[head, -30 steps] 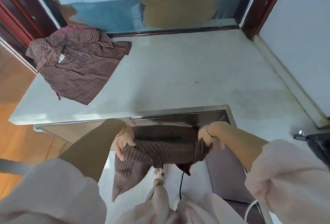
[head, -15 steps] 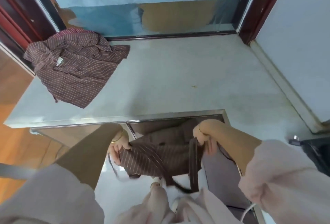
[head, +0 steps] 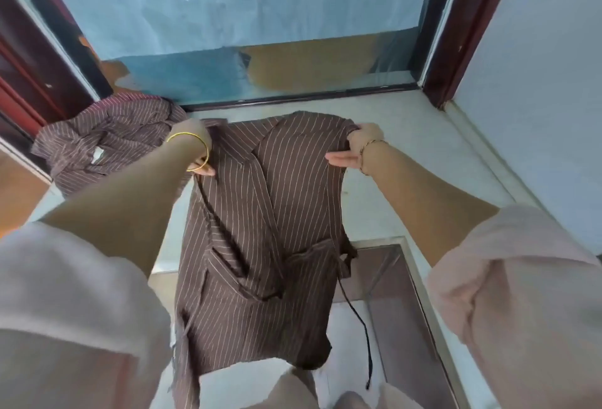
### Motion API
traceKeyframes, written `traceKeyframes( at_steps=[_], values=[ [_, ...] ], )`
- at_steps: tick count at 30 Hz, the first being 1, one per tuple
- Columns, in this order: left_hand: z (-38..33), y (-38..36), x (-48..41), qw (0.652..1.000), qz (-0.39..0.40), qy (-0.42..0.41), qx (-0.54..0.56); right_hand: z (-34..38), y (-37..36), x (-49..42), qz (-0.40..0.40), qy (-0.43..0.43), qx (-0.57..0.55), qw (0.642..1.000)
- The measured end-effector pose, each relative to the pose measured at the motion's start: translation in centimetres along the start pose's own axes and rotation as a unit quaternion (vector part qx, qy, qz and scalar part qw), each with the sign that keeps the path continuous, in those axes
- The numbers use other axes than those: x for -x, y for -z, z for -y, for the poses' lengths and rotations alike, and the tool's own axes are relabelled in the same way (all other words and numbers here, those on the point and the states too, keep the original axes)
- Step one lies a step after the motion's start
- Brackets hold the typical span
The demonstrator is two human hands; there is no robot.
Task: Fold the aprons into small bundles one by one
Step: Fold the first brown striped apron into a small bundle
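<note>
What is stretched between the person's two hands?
The head view shows a brown striped apron spanning from left hand to right hand, both gripping its top edge.

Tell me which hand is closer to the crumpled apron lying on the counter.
Left. The left hand grips the held apron by its top corner, right beside the crumpled apron; the right hand holds the opposite corner, on the held apron's far side.

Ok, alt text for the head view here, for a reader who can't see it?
A person's left hand and right hand hold a brown striped apron by its top corners over a pale counter, its lower part hanging past the near edge. A second, crumpled apron lies at the counter's far left.
</note>
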State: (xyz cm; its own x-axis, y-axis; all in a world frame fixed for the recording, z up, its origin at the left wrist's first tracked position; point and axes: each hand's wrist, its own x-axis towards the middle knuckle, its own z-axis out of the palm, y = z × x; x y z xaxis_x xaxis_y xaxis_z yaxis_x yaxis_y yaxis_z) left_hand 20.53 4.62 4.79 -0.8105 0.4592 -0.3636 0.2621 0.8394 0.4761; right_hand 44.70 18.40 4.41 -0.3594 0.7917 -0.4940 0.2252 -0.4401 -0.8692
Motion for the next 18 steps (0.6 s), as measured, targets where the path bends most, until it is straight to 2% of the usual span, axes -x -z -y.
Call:
traceKeyframes(
  at_steps=[3,5,8,10,13,16,18],
  values=[
    [-7.1,0.5,-2.1,0.974,-0.165,-0.131,-0.087,3.4,0.6,-2.9,-0.095,0.113,0.043,0.988],
    [-12.3,-0.3,-3.9,0.963,-0.188,-0.162,-0.105,5.6,1.8,-5.4,-0.138,0.142,0.056,0.979],
    [-20.2,-2.7,-7.6,0.943,-0.196,-0.231,-0.134,8.0,4.9,-9.6,-0.215,0.138,0.035,0.966],
    [-26.6,-5.2,-9.5,0.938,-0.159,-0.287,-0.115,8.6,7.5,-12.5,-0.304,0.128,0.023,0.944],
    [-34.1,-11.6,-9.9,0.908,-0.003,-0.417,-0.05,7.7,11.8,-16.0,-0.425,0.046,0.044,0.903],
    [-35.2,-18.7,-10.0,0.878,0.115,-0.464,-0.03,5.2,15.1,-18.4,-0.478,-0.045,0.084,0.873],
    [-32.8,-21.9,-11.5,0.882,0.126,-0.447,-0.075,3.2,16.0,-19.3,-0.469,-0.084,0.14,0.868]
  ],
)
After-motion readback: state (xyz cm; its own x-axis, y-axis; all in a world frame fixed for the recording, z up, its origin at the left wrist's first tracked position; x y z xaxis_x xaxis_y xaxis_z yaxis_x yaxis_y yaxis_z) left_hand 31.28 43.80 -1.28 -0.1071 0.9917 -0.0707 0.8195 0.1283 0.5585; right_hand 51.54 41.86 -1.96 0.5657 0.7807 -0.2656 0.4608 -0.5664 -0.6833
